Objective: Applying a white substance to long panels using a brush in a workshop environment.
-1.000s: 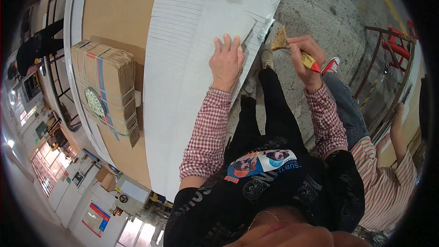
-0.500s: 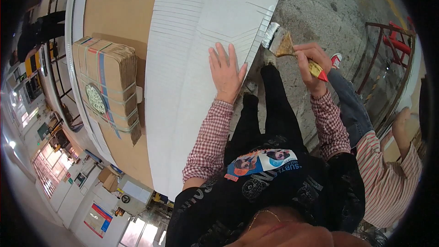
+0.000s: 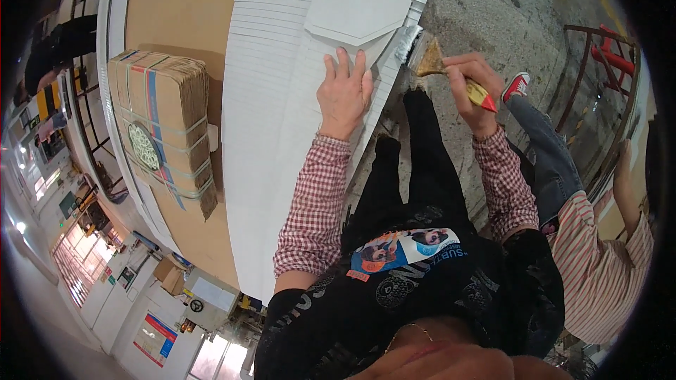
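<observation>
The left hand point(image 3: 344, 91) lies flat, fingers spread, on the ribbed stack of white card sheets point(image 3: 282, 141). Just right of that stack, the right hand point(image 3: 473, 81) grips a bristly paintbrush point(image 3: 451, 74), possibly glue-wet. Left of it sits a strapped cardboard bundle point(image 3: 165, 123).

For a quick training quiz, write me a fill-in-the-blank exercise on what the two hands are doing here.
1. The left hand lies flat on the fanned stack of ____ cardboard sheets.
2. The right hand holds a ____ with a red-tipped yellow handle.
3. A strapped bundle of brown flat cartons lies to the person's ____.

Missing words: white; brush; left
</observation>
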`<state>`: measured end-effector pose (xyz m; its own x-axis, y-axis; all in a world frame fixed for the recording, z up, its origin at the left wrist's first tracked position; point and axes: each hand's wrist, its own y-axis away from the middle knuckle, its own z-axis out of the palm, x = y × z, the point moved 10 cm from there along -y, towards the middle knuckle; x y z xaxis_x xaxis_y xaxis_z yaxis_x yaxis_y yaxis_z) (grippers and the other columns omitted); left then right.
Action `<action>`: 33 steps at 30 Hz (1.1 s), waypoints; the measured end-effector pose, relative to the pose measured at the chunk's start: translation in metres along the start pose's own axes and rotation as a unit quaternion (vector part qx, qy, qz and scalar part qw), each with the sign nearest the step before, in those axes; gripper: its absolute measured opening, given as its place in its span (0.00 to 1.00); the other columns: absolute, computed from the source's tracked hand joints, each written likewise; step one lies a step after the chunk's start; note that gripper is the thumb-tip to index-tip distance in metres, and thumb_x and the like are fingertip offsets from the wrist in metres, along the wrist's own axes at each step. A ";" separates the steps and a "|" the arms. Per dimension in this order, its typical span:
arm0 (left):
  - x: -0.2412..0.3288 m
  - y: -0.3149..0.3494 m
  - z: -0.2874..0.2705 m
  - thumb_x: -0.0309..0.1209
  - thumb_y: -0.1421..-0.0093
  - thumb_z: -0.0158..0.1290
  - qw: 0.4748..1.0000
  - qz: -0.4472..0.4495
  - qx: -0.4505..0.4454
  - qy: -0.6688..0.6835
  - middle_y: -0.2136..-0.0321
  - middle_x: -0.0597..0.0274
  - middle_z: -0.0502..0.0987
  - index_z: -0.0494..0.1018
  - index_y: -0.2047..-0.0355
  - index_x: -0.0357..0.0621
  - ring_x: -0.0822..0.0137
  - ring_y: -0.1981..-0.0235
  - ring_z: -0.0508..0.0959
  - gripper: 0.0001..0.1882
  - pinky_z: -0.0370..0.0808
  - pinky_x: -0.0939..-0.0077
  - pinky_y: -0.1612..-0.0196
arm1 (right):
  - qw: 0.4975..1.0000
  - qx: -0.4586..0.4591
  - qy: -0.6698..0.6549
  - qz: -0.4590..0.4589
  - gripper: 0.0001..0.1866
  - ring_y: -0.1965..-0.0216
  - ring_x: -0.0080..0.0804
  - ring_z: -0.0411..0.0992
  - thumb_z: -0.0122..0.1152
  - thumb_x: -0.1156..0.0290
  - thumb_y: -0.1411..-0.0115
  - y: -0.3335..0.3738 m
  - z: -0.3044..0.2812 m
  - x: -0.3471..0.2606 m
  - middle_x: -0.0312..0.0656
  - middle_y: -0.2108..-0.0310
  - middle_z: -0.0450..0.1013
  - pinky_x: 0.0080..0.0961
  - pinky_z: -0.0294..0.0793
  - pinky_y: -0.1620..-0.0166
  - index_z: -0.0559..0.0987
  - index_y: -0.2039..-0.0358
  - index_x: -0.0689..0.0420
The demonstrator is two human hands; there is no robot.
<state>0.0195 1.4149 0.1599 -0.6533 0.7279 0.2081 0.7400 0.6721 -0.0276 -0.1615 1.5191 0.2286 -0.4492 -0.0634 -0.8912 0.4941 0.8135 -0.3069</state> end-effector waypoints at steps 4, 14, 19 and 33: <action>-0.001 0.003 0.007 0.40 0.42 0.51 0.999 -0.033 -0.022 0.027 0.45 0.41 0.64 0.67 0.45 0.46 0.38 0.45 0.64 0.25 0.75 0.56 0.57 | 0.999 -0.031 -0.022 0.017 0.04 0.76 0.28 0.73 0.57 0.80 0.49 0.024 0.013 -0.002 0.45 0.74 0.76 0.20 0.70 0.72 0.74 0.79 0.63; -0.010 0.077 0.009 0.46 0.47 0.56 0.997 -0.072 0.004 -0.002 0.37 0.35 0.50 0.56 0.38 0.44 0.31 0.39 0.51 0.40 0.55 0.45 0.41 | 1.000 0.029 -0.008 -0.007 0.04 0.76 0.28 0.72 0.56 0.80 0.48 0.025 0.001 -0.014 0.44 0.73 0.76 0.21 0.70 0.72 0.74 0.79 0.63; -0.012 0.068 0.003 0.44 0.44 0.51 1.000 -0.017 0.004 0.014 0.44 0.33 0.60 0.64 0.43 0.44 0.30 0.46 0.62 0.30 0.69 0.51 0.51 | 1.000 0.011 -0.007 -0.017 0.04 0.76 0.27 0.72 0.57 0.80 0.49 0.047 0.019 -0.012 0.44 0.73 0.75 0.21 0.70 0.73 0.74 0.79 0.63; -0.012 0.059 0.008 0.44 0.42 0.50 0.999 -0.001 -0.034 -0.004 0.47 0.35 0.64 0.67 0.46 0.46 0.34 0.47 0.65 0.26 0.76 0.54 0.60 | 1.000 -0.004 -0.005 -0.008 0.05 0.78 0.29 0.72 0.57 0.79 0.50 0.090 0.036 -0.040 0.46 0.75 0.75 0.21 0.70 0.75 0.73 0.80 0.63</action>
<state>0.0699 1.4465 0.1481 -0.6558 0.7278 0.2005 0.7477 0.6629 0.0393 -0.0723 1.5744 0.2243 -0.4487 -0.0818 -0.8899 0.4815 0.8168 -0.3178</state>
